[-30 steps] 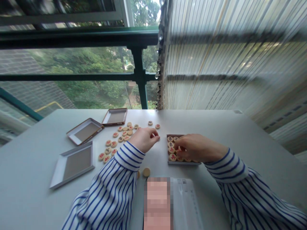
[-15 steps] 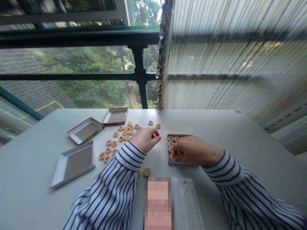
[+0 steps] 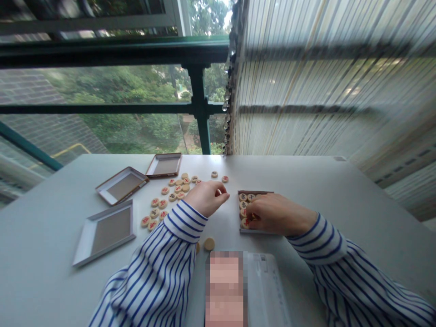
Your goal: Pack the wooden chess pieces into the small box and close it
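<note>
My right hand (image 3: pixel 275 213) is over a shallow open box (image 3: pixel 262 232), fingers closed and pointing down around a round wooden xiangqi piece that they largely cover. Along the box's left side, xiangqi pieces (image 3: pixel 243 205) with red and black characters lie face up. The hand hides the rest of the inside. My left hand (image 3: pixel 208 198) hovers left of the box, its fingers curled towards the thumb; whatever they may hold is hidden. Beside and behind it, several loose xiangqi pieces (image 3: pixel 162 204) are scattered, some face down.
Three shallow trays or lids lie at left: a white one (image 3: pixel 77 247), a brown-edged one (image 3: pixel 102 193) and another at the back (image 3: pixel 149 174). A face-down piece (image 3: pixel 209 244) lies near a pixelated object (image 3: pixel 225 290) and a clear plastic case (image 3: pixel 267 290). Railings and a string curtain border the table.
</note>
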{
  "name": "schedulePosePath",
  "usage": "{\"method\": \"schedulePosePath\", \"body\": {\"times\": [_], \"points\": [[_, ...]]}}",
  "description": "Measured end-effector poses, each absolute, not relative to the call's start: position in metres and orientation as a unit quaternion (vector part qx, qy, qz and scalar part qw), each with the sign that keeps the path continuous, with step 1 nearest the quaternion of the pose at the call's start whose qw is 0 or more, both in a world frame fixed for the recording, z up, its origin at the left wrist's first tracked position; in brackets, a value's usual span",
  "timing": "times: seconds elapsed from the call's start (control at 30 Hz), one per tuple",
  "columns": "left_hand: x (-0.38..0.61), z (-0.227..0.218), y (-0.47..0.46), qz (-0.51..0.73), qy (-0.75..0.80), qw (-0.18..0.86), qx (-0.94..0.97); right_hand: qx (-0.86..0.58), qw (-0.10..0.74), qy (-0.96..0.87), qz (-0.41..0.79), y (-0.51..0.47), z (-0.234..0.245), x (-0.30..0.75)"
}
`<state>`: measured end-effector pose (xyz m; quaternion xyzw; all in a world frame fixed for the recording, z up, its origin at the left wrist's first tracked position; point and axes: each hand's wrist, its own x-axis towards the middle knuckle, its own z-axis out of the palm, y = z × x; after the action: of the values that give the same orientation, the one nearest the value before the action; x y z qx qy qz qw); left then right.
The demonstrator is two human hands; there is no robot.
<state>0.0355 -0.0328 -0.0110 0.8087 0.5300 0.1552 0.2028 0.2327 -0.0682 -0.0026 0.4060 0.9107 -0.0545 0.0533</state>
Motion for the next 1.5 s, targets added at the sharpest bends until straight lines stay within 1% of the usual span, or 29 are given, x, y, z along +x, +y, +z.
{"method": "schedulePosePath", "body": {"times": [0.23,0.53,0.6,0.8,0.93,1.2,1.5], "points": [[0.035,-0.012,-0.032,0.153,0.529,0.210,0.808,0.406,0.058,0.911,-0.051,-0.068,-0.002,0.232],[0.026,-0.005,-0.030,0.163,0.542,0.221,0.794,0.440,0.074,0.894,-0.043,-0.066,0.009,0.240],[0.020,-0.001,-0.029,0.173,0.550,0.225,0.785,0.453,0.055,0.889,-0.022,-0.064,0.012,0.240],[0.004,0.012,-0.026,0.228,0.567,0.220,0.761,0.495,-0.063,0.865,0.053,-0.063,0.019,0.235],[-0.007,0.015,-0.023,0.253,0.569,0.214,0.753,0.500,-0.113,0.856,0.064,-0.063,0.019,0.235],[-0.022,0.020,-0.023,0.279,0.568,0.212,0.744,0.491,-0.142,0.857,0.065,-0.064,0.018,0.235],[-0.027,0.026,-0.031,0.277,0.577,0.199,0.742,0.477,-0.147,0.864,0.059,-0.068,0.020,0.232]]}}
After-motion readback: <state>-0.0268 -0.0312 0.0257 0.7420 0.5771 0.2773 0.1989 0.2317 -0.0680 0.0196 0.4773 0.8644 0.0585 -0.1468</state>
